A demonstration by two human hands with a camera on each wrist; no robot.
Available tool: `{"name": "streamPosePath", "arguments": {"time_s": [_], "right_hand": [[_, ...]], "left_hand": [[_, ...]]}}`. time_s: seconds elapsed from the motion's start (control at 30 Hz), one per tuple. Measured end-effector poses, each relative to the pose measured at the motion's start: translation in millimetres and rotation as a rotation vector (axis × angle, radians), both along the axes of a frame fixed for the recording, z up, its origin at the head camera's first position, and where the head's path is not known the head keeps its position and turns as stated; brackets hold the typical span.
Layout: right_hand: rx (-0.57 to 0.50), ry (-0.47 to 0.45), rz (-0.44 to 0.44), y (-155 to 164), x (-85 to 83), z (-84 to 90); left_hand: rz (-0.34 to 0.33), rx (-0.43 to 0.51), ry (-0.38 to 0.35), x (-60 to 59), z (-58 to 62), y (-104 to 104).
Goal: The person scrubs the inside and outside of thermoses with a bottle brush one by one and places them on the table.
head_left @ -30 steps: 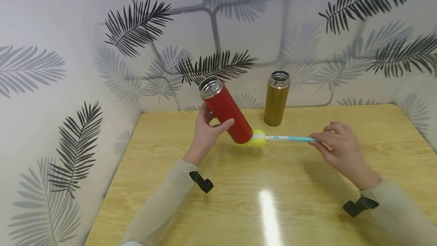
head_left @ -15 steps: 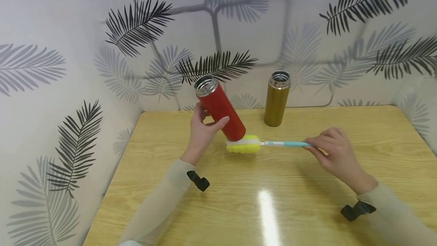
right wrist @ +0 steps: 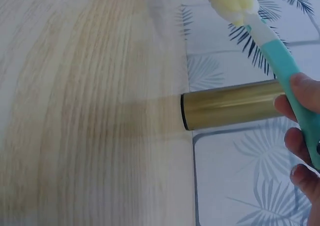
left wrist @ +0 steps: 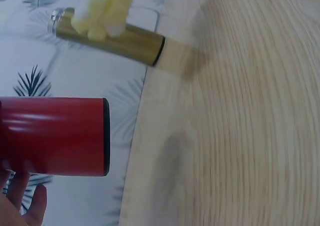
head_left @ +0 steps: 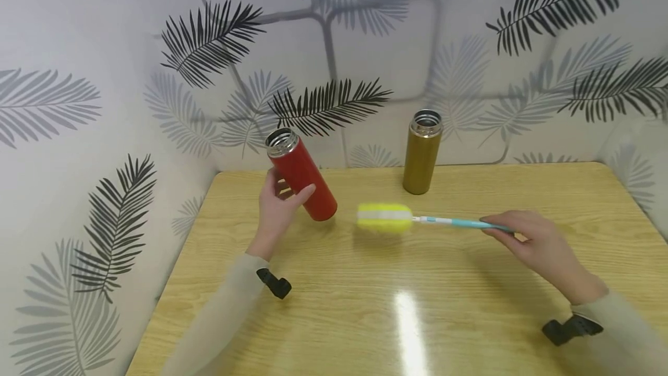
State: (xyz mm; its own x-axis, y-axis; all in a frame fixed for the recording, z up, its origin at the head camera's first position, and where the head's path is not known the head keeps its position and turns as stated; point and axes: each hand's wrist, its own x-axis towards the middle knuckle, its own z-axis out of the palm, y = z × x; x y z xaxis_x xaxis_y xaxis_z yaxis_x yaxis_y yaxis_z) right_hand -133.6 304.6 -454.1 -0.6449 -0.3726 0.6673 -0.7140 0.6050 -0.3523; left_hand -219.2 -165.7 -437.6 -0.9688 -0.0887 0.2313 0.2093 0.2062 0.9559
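My left hand [head_left: 279, 210] grips a red thermos bottle [head_left: 305, 176], lidless and tilted to the left, held above the table. In the left wrist view its dark base [left wrist: 106, 137] stands off the wood, and a shadow falls below. My right hand [head_left: 540, 245] holds a bottle brush [head_left: 464, 223] by its turquoise handle, fingers curled round it in the right wrist view. The brush lies level in the air, its yellow and white sponge head [head_left: 385, 216] pointing left, apart from the red bottle. Behind the brush a gold thermos bottle [head_left: 421, 155] stands upright without a lid.
The wooden table [head_left: 334, 306] meets a wall [head_left: 376, 62] with a leaf pattern along its back edge and another on the left. The gold bottle stands close to the back wall. A bright light reflection lies on the table's front middle.
The red bottle has moved left in my left hand. The brush first slid left under the bottle's base, then came back right, and a gap now separates its head from the bottle.
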Motion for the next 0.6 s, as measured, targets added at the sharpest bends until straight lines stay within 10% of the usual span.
{"name": "streamPosePath", "arguments": {"time_s": [0.33, 0.6], "right_hand": [[-0.097, -0.425, -0.039, 24.2, 15.0, 14.6], [-0.070, -0.500, 0.000, 32.2, 17.6, 29.0]], "left_hand": [[0.146, -0.045, -0.008, -5.6, -6.4, -55.1], [0.266, -0.086, 0.009, -20.2, -16.4, -91.1]]}}
